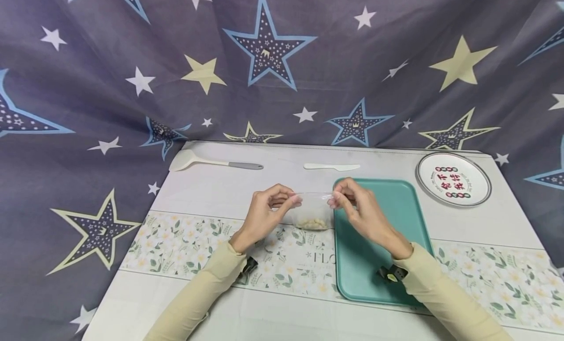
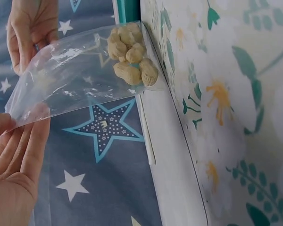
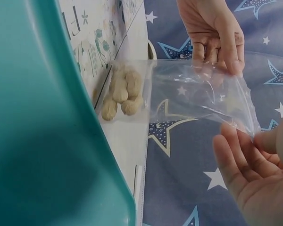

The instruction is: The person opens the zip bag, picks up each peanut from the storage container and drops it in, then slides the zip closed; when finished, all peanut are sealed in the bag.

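Observation:
A clear plastic bag (image 1: 312, 210) hangs upright between the two hands, its bottom close to the table. Several peanuts in their shells (image 2: 131, 55) lie gathered at its lower end. My left hand (image 1: 270, 207) pinches the top left corner between thumb and fingers. At the top right corner, my right hand (image 1: 358, 207) pinches the film in the same way. The right wrist view shows the bag (image 3: 188, 92) stretched between both hands, with the peanuts (image 3: 122, 92) near the tray's edge.
Under the right forearm lies a teal tray (image 1: 379, 277). Behind the hands are a white spatula with a grey handle (image 1: 211, 161) and a white knife (image 1: 331, 167). A round plate with red lettering (image 1: 454, 179) sits at the back right. A star-patterned cloth (image 1: 282, 111) hangs behind the table.

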Available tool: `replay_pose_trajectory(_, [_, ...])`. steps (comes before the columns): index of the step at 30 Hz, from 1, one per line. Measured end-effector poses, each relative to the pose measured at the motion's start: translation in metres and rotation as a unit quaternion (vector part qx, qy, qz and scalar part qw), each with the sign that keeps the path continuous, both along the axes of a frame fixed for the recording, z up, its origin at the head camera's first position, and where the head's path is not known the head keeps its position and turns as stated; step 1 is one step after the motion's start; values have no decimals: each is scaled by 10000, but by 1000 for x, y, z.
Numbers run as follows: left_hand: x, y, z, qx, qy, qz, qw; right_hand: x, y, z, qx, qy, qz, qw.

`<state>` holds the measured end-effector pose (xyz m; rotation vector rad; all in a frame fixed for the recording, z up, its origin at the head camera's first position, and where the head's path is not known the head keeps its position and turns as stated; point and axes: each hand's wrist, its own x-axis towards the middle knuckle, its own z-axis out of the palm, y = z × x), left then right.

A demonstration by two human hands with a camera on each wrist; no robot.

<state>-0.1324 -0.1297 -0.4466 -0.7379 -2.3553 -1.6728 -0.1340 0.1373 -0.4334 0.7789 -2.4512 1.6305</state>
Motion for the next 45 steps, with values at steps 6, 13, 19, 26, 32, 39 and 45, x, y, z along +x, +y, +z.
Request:
replay_pose_trajectory(6, [-1,-4,-1,-125,37,22,9999,0,0,-2,-42,-91,-181,9998])
replay_pose_trajectory(13, [-1,-3,-2,-85,88,47,9999,1,-10,-1,369,72,-189,9991])
replay_pose_trajectory(19, [0,2,-1,-101,136,-97,9998,0,-20,-1,540,136,-132,9984])
replay_pose_trajectory(26, [2,3,0,-188,208,-93,9996,-2,-29,-4,450,260,28,9986])
replay_pose_trajectory(32, [2,3,0,-201,275,-105,9994,-2,-34,-4,390,384,100,9984])
replay_pose_trajectory(39, [0,3,0,-226,415,-190,9987,-4,-36,-2,467,489,146,9976])
replay_pose_trajectory(45, [-1,4,2,-279,449,-194,9984,-6,-37,0,440,589,257,9970])
